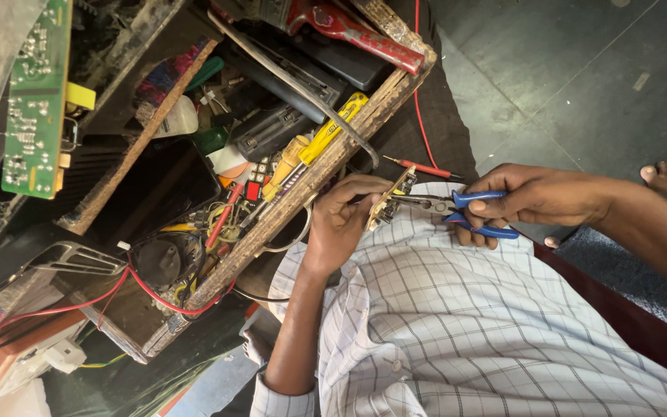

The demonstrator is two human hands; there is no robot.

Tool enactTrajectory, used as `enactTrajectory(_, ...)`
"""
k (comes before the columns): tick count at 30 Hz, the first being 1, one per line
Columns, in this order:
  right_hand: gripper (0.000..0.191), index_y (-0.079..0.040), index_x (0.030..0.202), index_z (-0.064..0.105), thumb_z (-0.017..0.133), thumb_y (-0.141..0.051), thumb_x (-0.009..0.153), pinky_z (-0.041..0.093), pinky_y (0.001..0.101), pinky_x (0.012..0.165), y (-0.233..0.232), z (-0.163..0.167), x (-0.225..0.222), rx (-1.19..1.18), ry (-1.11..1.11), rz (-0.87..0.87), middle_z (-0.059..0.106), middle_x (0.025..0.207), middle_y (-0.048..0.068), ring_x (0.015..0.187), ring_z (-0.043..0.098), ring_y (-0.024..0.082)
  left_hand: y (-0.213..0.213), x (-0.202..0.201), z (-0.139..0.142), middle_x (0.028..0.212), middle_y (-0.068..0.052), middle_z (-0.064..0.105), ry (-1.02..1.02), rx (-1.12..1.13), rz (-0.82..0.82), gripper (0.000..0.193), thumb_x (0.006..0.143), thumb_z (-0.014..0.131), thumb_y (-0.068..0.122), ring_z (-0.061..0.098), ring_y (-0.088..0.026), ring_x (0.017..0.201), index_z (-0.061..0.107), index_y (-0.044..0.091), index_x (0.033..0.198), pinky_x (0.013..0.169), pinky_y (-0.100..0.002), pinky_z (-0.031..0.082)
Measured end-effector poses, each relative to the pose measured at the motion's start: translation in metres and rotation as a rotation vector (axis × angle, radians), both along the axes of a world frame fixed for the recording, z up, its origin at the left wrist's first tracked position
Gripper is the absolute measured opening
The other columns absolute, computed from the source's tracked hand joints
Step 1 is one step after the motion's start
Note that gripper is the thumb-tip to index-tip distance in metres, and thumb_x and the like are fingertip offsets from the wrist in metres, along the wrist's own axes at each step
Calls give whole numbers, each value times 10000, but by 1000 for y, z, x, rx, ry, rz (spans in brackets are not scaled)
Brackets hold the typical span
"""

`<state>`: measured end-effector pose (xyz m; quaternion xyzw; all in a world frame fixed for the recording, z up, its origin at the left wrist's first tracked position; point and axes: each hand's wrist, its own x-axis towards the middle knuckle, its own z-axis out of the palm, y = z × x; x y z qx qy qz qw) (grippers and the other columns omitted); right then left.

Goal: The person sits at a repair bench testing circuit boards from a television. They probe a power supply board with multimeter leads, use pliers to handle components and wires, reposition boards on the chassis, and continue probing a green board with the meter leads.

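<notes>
My left hand (341,220) grips a small tan circuit board (391,199), held on edge over my checked shirt. My right hand (530,197) is closed around blue-handled pliers (472,212), and the metal jaws touch the board's edge. A red probe (420,167) lies just above the board, its thin red lead running up and away.
A wooden tray (310,181) on the left is crammed with tools: yellow screwdrivers (314,147), a red-handled tool (353,29), red wires (148,289), black boxes. A green circuit board (36,96) stands at the far left. Grey floor and a bare foot (664,176) are at right.
</notes>
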<state>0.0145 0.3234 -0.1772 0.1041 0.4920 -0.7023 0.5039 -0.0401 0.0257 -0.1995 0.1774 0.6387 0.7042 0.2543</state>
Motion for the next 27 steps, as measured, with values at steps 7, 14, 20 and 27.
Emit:
enactTrajectory(7, 389, 102, 1046, 742, 622, -242, 911, 628, 373, 728, 1, 3, -5, -32, -60, -6, 798, 938, 205, 785, 763, 244, 1, 1, 17, 1164, -125, 692, 216, -203, 33, 214, 993, 573, -128, 706, -195, 1090, 669, -23, 1153, 895, -285, 623)
enactTrajectory(14, 404, 98, 1037, 745, 633, -265, 899, 627, 387, 766, 2, 8, -8, 19, -54, -1, 802, 960, 206, 823, 769, 248, 2, -3, 27, 1117, -156, 713, 432, -245, 32, 221, 953, 630, -125, 731, -282, 1045, 661, -19, 1146, 916, -347, 580)
enactTrajectory(20, 414, 36, 1056, 783, 634, -304, 873, 591, 368, 769, 2, 15, -10, 156, 21, 65, 821, 960, 171, 845, 757, 225, 4, -3, 28, 1094, -165, 690, 436, -241, 36, 215, 951, 614, -126, 705, -311, 1018, 632, -18, 1137, 902, -362, 566)
enactTrajectory(27, 415, 53, 992, 778, 638, -323, 888, 610, 365, 732, 3, 15, -18, 164, 72, 114, 824, 940, 168, 808, 750, 222, 4, -2, 28, 1082, -163, 678, 419, -242, 56, 239, 933, 577, -132, 686, -326, 994, 620, -17, 1138, 896, -375, 550)
